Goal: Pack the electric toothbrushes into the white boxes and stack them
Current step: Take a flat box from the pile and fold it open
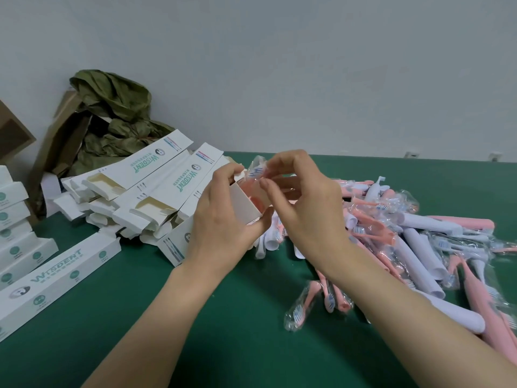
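Note:
My left hand (221, 217) grips a white box (246, 204) upright over the green table, its open end facing up. A pink toothbrush in clear wrap (256, 175) sticks out of that open end. My right hand (302, 197) pinches the plastic wrap at the brush head, just right of the box. A heap of pink and white toothbrushes (414, 242) in plastic lies to the right. Open white boxes (156, 180) are piled behind my left hand.
Closed white boxes (16, 242) are stacked at the left edge, one long box (56, 278) lying in front of them. A brown carton with green paper (112, 119) stands at the back left by the wall. Bagged brush heads (316, 301) lie near my right forearm.

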Tool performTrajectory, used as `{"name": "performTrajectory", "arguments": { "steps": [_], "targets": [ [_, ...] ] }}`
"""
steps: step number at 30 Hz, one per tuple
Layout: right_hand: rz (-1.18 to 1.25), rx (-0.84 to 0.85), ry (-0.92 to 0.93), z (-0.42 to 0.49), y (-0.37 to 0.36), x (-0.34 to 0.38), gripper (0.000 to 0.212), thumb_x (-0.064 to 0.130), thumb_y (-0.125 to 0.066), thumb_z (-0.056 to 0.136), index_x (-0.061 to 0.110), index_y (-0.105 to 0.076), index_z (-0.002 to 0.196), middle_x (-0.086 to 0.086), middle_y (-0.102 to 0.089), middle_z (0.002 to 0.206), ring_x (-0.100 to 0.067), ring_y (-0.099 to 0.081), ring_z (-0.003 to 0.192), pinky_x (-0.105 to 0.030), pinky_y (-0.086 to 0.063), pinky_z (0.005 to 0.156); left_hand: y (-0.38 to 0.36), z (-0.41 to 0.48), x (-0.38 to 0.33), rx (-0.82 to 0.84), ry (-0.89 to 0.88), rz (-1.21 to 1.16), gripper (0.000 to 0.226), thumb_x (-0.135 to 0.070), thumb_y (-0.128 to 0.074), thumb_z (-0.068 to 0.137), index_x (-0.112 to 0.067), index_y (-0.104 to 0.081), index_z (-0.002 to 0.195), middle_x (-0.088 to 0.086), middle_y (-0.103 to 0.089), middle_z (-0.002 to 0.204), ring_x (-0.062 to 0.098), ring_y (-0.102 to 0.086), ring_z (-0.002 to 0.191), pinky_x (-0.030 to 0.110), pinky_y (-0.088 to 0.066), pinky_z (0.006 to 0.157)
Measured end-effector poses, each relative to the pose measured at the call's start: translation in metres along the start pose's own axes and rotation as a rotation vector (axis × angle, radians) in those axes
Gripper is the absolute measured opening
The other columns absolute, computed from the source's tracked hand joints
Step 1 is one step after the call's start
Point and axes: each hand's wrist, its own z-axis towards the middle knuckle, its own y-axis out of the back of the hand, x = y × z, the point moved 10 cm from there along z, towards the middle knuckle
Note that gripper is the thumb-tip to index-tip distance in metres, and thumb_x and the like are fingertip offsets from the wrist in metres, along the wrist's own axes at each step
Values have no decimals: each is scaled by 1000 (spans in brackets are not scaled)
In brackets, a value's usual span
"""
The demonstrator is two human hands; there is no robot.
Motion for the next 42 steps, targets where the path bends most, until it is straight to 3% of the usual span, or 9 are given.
{"name": "performTrajectory", "arguments": {
  "steps": [9,14,17,21,27,30,34,39,42],
  "targets": [
    [-286,213,233,-8,-33,13,28,-4,-45,79,1,-71,90,-14,-56,91,-24,-44,82,-32,-39,70,2,0,0,-38,31,-71,74,-21,-79,59,-40,-35,116,-30,-45,103,-4,-45,95,-4,-31,78],
    [-154,-42,-19,4,7,-5,31,8,-60,87,8,-58,118,-4,-54,110,-14,-48,101,-15,-38,87,16,2,-9,-140,-25,-141,67,-40,-77,66,-31,-38,120,-34,-46,110,-16,-46,102,-2,-33,82],
    [175,95,-284,4,-6,-27,22,13,-56,92,14,-62,114,7,-67,98,-9,-62,89,-26,-51,79,13,5,-8,-75,-31,-169,79,-46,-76,64,-31,-34,128,-41,-42,116,-18,-43,107,0,-34,83],
    [282,39,-299,3,-3,-22,30,4,-48,94,27,-68,97,7,-72,89,-17,-66,84,-42,-54,78,-2,3,-7,55,-23,-77,104,-56,-80,54,-42,-18,137,-42,-34,118,-20,-33,113,-2,-28,87],
    [296,22,-270,0,-3,-18,29,5,-51,93,20,-71,107,3,-73,86,-23,-66,80,-46,-54,73,17,0,-15,-155,-86,-43,56,-47,-67,71,-28,-39,115,-28,-44,101,3,-50,93,15,-40,75],
    [285,40,-139,-3,-3,-1,30,11,-52,92,16,-66,118,5,-70,80,-7,-62,67,-26,-52,63,21,-3,-23,-211,-116,-24,36,-38,-57,79,-24,-42,108,-24,-44,98,6,-49,88,12,-36,75],
    [275,161,-48,-10,-22,13,34,15,-47,94,11,-59,126,6,-62,122,-3,-57,116,-21,-45,97,22,0,-25,-194,-92,-72,16,-37,-49,86,-24,-46,96,-19,-46,85,5,-43,78,7,-33,71],
    [333,112,-278,-13,-24,-21,43,18,-47,94,25,-48,136,8,-66,119,-6,-61,108,-32,-47,98,-6,3,0,43,90,-100,78,-38,-74,63,-29,-28,125,-16,-35,118,-1,-37,117,14,-31,96],
    [316,58,-335,-11,-18,-39,34,20,-48,94,27,-61,124,-12,-68,99,-35,-59,93,-55,-48,85,-10,3,26,81,224,122,72,-34,-78,61,-29,-39,120,-13,-30,111,4,-35,108,13,-32,80]
  ]
}}
